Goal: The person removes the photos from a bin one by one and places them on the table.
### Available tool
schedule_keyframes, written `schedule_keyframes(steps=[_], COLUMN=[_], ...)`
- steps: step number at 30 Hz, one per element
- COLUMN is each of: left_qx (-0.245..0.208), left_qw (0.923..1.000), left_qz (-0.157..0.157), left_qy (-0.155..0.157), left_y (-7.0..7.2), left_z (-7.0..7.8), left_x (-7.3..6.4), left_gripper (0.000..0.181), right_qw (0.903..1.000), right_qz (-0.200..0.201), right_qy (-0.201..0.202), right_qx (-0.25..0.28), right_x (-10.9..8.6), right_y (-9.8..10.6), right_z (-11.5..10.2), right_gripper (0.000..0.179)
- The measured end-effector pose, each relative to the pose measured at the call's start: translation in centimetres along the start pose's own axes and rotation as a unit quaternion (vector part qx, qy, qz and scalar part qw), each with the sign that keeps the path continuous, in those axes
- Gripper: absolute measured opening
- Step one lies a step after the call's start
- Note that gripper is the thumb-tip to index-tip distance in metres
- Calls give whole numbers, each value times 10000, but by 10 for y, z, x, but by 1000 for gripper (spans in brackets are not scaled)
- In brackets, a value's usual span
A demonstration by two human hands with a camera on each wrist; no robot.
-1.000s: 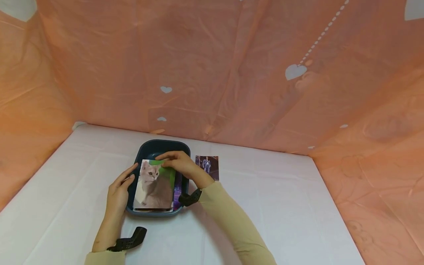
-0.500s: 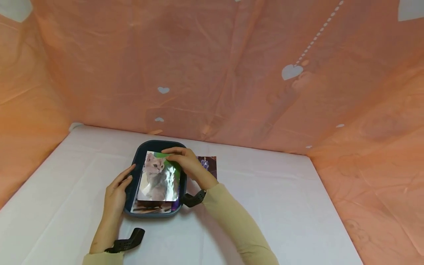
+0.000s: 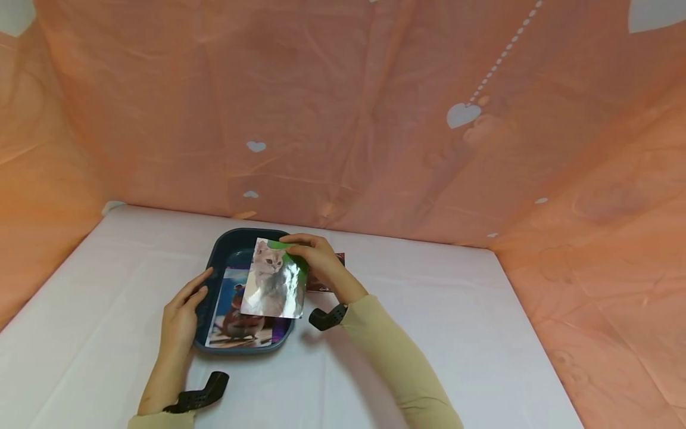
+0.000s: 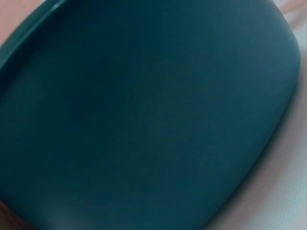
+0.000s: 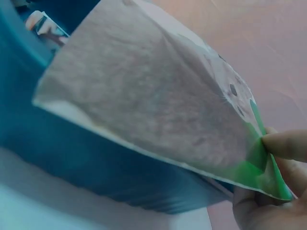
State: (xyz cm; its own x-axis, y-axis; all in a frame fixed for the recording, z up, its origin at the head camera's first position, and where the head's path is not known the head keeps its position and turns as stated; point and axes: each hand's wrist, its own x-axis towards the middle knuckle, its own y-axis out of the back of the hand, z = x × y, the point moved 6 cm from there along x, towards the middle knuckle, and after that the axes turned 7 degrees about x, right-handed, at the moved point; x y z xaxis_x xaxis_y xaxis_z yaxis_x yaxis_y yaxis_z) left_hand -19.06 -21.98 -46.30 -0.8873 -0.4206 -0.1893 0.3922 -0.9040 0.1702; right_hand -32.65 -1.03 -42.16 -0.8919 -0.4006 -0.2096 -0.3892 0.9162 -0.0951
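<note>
My right hand (image 3: 317, 257) pinches a glossy cat photo (image 3: 272, 280) by its upper right corner, between thumb and fingers. The photo hangs tilted over the right part of a dark teal plastic tray (image 3: 214, 255). Seen from the right wrist, the photo (image 5: 139, 91) bends and passes above the tray's outer wall (image 5: 105, 158). Inside the tray lies a colourful photo (image 3: 241, 325), partly covered by the cat photo, with a purple one (image 3: 279, 331) showing beneath it. My left hand (image 3: 179, 319) rests with its fingers straight against the tray's left side.
Right of the tray a dark photo (image 3: 318, 286) lies on the white tablecloth (image 3: 418, 298), mostly hidden behind my right hand. An orange sheet with pale hearts (image 3: 321, 119) hangs behind and at both sides of the table.
My right hand has lifted the cat photo and carried it up and to the right, uncovering the colourful photo in the tray. My left hand stays at the tray's side.
</note>
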Motion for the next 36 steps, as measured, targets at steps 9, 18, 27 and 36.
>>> schedule_keyframes(steps=[9, 18, 27, 36], left_qx=[-95, -126, -229, -233], left_qw=[9999, 9999, 9997, 9997], left_qz=[-52, 41, -19, 36], left_qy=[42, 26, 48, -2], left_y=[0, 3, 3, 3], left_z=[-1, -1, -3, -1], left_x=[0, 2, 0, 0], left_gripper=[41, 41, 41, 41], right_qw=[9991, 9979, 9967, 9935], right_qz=[250, 530, 618, 820], right_qy=[215, 172, 194, 142], right_qx=[-250, -315, -493, -782], right_x=[-1, 3, -2, -5], right_y=[24, 52, 74, 103], right_z=[-4, 0, 3, 2], right_gripper=[27, 28, 28, 28])
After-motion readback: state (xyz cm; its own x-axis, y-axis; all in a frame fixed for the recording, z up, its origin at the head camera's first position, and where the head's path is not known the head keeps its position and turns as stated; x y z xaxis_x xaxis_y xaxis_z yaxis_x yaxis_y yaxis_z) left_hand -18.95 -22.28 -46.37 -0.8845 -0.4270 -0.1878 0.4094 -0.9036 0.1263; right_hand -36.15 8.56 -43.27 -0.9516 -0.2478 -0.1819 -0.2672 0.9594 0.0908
